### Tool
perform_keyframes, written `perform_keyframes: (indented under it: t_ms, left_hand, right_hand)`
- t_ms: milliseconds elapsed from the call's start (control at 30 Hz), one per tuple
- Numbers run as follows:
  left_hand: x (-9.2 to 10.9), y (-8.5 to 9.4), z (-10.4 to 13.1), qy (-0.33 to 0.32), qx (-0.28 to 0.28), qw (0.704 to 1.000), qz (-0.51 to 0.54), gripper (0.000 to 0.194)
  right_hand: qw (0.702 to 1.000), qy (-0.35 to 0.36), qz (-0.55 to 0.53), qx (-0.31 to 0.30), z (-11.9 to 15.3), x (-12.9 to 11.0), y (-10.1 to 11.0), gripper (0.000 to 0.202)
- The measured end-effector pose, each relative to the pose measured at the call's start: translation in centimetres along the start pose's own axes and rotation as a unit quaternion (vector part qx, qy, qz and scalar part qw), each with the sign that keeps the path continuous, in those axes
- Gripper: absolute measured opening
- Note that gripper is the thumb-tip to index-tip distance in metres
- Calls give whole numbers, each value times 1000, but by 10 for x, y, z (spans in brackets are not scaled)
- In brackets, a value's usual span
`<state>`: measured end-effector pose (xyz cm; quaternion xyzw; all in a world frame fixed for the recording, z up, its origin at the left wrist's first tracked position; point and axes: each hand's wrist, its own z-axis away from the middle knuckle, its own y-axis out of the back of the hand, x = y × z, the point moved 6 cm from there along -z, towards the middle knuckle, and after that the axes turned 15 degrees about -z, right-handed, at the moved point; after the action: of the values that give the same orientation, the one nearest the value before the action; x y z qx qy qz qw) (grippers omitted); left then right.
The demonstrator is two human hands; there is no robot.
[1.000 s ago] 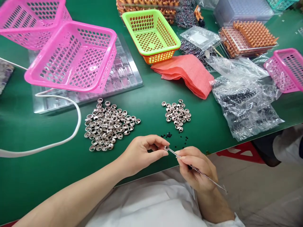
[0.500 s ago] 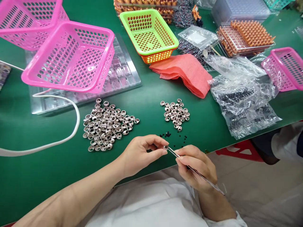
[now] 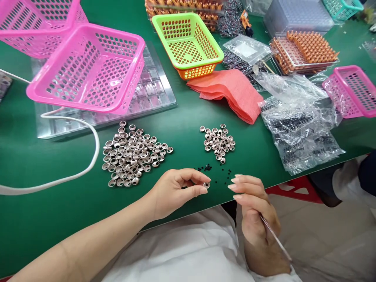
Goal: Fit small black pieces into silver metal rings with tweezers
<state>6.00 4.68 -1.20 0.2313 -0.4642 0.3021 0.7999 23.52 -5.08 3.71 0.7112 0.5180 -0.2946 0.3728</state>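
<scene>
Between thumb and fingertips, my left hand pinches a small silver ring-shaped part near the table's front edge. My right hand is to its right, fingers extended, with metal tweezers tucked into the palm and pointing down to the right. The tweezers' tips are hidden by the hand. Beyond my hands lie scattered tiny black pieces. A small pile of silver rings is behind them, and a larger pile of silver rings spreads out to the left.
A pink basket rests on a clear plastic tray at left, near a white cable. Farther back are a green basket, red cloth, plastic bags and orange parts. A smaller pink basket stands at right.
My right hand has moved right, away from the ring, and the tweezers have shifted from its fingertips into the palm. My left hand still pinches the ring in nearly the same place.
</scene>
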Motion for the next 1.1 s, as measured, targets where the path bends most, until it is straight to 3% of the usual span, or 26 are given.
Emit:
perform_keyframes:
  t_ms: [100,300,467,800,1100]
  left_hand:
    - [1,0,2,-4,-1,1000,-11,21]
    - [9,0,7,-44,-6,997,-58,19]
    - [14,-1,9,-59,-18,994,-87,17]
    - [20,-6,14,-126,-15,986,-110,15]
    - [22,-8,16,-139,-24,984,-114,16]
  right_hand:
    - [1000,2,-8,4,-2,1,3,35]
    - [984,84,58,-147,-5,5,-17,38]
    - [960,163,103,-203,-6,2,-24,23]
    - [942,199,113,-246,-16,-8,-26,23]
    - [937,215,97,-257,-16,-12,-27,30]
